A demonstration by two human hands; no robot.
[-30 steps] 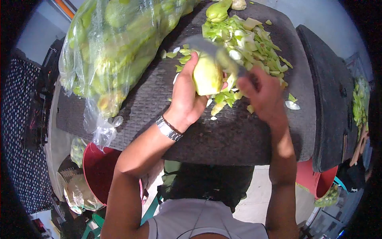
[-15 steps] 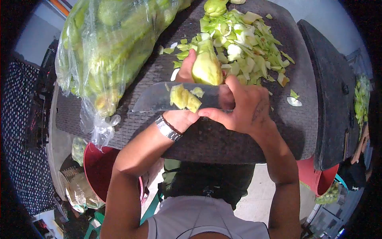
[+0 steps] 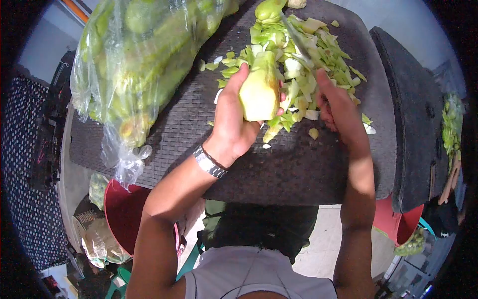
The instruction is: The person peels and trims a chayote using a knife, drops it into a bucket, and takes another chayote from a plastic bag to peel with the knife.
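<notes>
A peeled pale green chayote (image 3: 260,89) rests in my left hand (image 3: 233,117), its fingers wrapped round it from below and the thumb on its left side. To the right, my right hand (image 3: 339,107) is closed round the handle of a knife (image 3: 297,41), whose blade points up and to the left over the peelings. Green and white peelings (image 3: 318,55) lie heaped behind and beside the chayote. An unpeeled-looking green chayote (image 3: 270,11) sits at the far end of the heap.
A clear plastic bag (image 3: 144,65) full of green chayotes covers the left of the dark woven table (image 3: 279,174). Red buckets stand below the table, one at the left (image 3: 122,214) and one at the right (image 3: 398,222). A dark chair back (image 3: 416,119) is at the right.
The knife, lately level across the chayote's near end with cut pieces on its blade, has swung up and right with my right hand. Those pieces have left the blade.
</notes>
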